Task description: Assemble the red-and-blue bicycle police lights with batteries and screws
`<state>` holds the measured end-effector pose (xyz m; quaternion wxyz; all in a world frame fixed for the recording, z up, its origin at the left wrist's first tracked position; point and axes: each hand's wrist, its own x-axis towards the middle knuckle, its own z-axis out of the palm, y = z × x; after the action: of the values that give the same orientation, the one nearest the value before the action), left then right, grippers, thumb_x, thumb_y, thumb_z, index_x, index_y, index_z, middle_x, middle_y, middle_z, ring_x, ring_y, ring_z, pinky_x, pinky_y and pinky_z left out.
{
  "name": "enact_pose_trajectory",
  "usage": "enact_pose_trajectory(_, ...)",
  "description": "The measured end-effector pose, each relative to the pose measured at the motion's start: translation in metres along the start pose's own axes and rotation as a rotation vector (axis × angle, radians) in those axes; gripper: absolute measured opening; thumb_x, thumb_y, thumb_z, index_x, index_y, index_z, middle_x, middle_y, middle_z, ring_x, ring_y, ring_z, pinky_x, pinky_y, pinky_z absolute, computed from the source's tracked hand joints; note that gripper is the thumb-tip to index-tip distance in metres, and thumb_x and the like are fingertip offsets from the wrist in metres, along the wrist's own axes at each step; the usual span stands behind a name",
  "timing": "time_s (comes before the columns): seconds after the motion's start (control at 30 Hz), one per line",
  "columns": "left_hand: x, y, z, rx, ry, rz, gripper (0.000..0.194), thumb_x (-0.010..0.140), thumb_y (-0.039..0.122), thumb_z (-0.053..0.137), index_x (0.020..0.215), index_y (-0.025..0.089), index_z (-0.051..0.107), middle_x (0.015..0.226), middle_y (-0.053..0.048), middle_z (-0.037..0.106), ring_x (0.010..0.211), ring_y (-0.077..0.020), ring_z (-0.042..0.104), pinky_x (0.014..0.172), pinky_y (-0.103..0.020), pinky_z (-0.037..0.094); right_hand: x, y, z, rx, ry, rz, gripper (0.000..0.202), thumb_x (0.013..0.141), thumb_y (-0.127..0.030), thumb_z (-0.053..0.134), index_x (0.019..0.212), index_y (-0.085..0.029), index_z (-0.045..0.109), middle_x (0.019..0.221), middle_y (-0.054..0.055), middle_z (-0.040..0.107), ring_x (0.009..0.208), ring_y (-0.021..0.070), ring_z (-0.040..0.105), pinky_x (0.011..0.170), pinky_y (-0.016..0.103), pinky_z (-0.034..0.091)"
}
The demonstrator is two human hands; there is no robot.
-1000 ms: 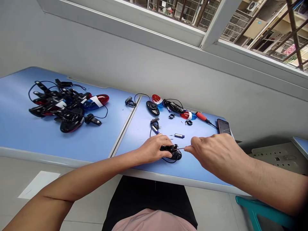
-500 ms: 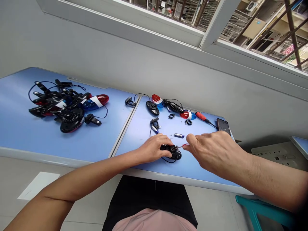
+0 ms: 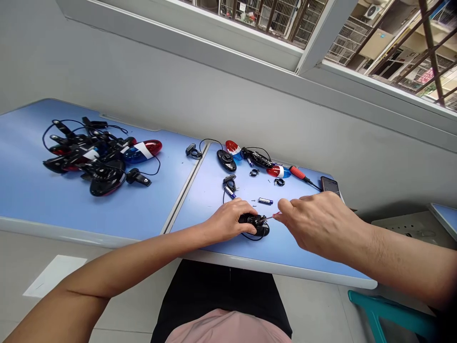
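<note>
A glossy black housing (image 3: pixel 263 229) with a thin cable lies near the table's front edge. My left hand (image 3: pixel 230 220) grips its left end between thumb and fingers. From the right, my right hand (image 3: pixel 314 221) is closed round a small screwdriver (image 3: pixel 275 216), whose thin shaft points left with its tip at the housing. Most of the screwdriver's handle is hidden in my fist. Just behind the housing lie a loose battery (image 3: pixel 265 201) and tiny screws (image 3: pixel 254 206). A black clip piece (image 3: pixel 229 180) with another battery (image 3: pixel 230 192) beside it sits behind my left hand.
Red-and-blue lenses (image 3: pixel 233 149), black housings (image 3: pixel 226 160), ring clamps (image 3: pixel 279 182), a red-handled screwdriver (image 3: pixel 299 173) and a phone (image 3: pixel 330 185) line the table's back. A tangled pile of black units (image 3: pixel 107 176) covers part of the left table (image 3: pixel 150 216). A teal stool (image 3: pixel 392 309) stands lower right.
My right hand has shifted very slightly with the screwdriver, whose shaft still meets the housing. My left hand keeps its hold.
</note>
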<state>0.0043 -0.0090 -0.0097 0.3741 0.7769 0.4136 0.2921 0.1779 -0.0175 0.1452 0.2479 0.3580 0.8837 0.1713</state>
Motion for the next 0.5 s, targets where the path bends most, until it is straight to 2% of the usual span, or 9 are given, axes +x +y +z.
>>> enact_pose_trajectory(0.07,0.000,0.000,0.000,0.001,-0.001,-0.003,0.029,0.074,0.022,0.081,0.100,0.020,0.070,0.102,-0.004,0.072,0.103,-0.0231,0.060,0.092,-0.035,0.046,0.002,0.000,-0.005,0.013,-0.068,0.076,0.029,0.098,-0.033,0.043,0.079,-0.017,0.058,0.053,0.004,0.061,0.042,0.0162,0.052,0.048,0.028,0.012)
enact_pose_trajectory(0.13,0.000,0.000,0.000,0.003,0.000,-0.001,0.027,0.075,0.023,0.081,0.100,0.020,0.070,0.101,-0.004,0.072,0.103,-0.0231,0.060,0.092,-0.035,0.047,0.002,0.001,-0.007,0.031,-0.085,0.075,0.030,0.099,-0.035,0.042,0.080,-0.018,0.058,0.055,0.004,0.062,0.043,0.0164,0.052,0.048,0.028,0.013)
enact_pose_trajectory(0.27,0.000,-0.001,0.000,0.020,0.006,0.004,0.027,0.076,0.027,0.080,0.101,0.020,0.070,0.101,-0.004,0.072,0.103,-0.0240,0.060,0.091,-0.036,0.047,0.000,0.004,0.000,0.033,0.012,-0.093,0.013,0.093,-0.021,0.051,0.082,-0.016,0.058,0.067,0.006,0.066,0.049,0.0137,0.053,0.048,0.028,0.013)
enact_pose_trajectory(0.33,-0.001,-0.001,0.000,0.028,0.004,0.011,0.029,0.076,0.028,0.080,0.102,0.020,0.069,0.101,-0.004,0.072,0.103,-0.0240,0.061,0.091,-0.036,0.047,0.000,0.004,0.003,0.017,0.050,-0.140,0.012,0.091,-0.017,0.052,0.081,-0.016,0.058,0.066,0.006,0.066,0.050,0.0130,0.052,0.048,0.027,0.013)
enact_pose_trajectory(0.5,-0.002,0.001,0.001,0.032,0.005,0.016,0.028,0.075,0.023,0.081,0.100,0.020,0.069,0.101,-0.003,0.072,0.102,-0.0235,0.060,0.090,-0.035,0.047,0.003,0.002,-0.002,0.022,0.023,-0.086,0.023,0.093,-0.024,0.048,0.077,-0.015,0.061,0.059,0.007,0.064,0.047,0.0143,0.052,0.049,0.028,0.013)
